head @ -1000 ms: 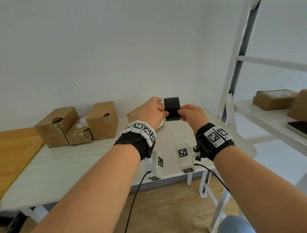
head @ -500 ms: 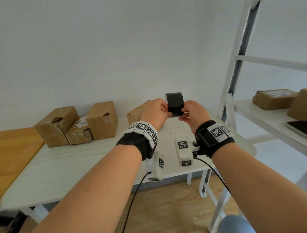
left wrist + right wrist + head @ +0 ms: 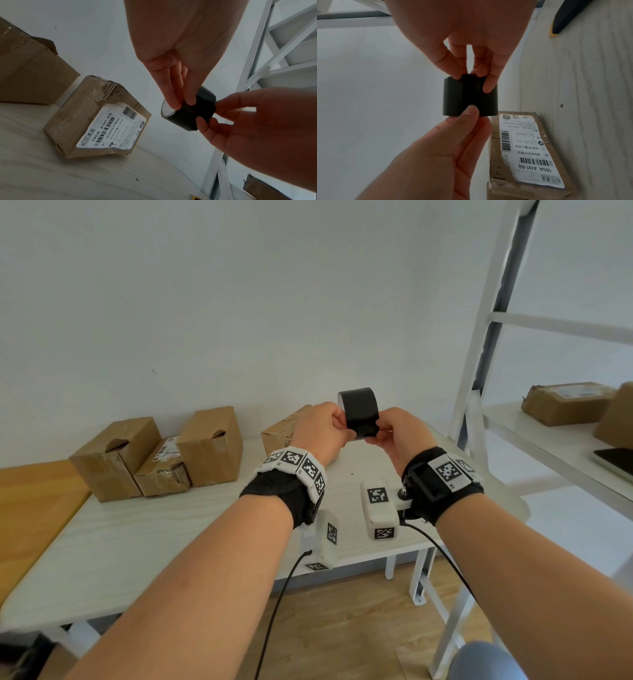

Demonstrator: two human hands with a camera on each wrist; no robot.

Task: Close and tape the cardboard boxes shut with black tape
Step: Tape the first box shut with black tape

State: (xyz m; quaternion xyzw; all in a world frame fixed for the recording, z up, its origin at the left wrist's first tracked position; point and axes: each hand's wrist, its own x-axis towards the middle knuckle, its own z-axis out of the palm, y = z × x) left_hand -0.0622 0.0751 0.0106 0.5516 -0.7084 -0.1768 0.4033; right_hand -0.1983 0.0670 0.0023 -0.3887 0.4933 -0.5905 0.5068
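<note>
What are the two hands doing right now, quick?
Left hand: fingers pinch the black tape roll.
Right hand: fingers pinch the same roll from the other side.

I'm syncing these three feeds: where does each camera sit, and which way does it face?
Head: worn on the head, looking forward and down; both forearms, left hand and right hand pinch the tape roll.
Left wrist: looks along the left hand's fingers toward the roll.
Right wrist: looks along the right hand's fingers toward the roll.
Both wrist views share the labelled box.
</note>
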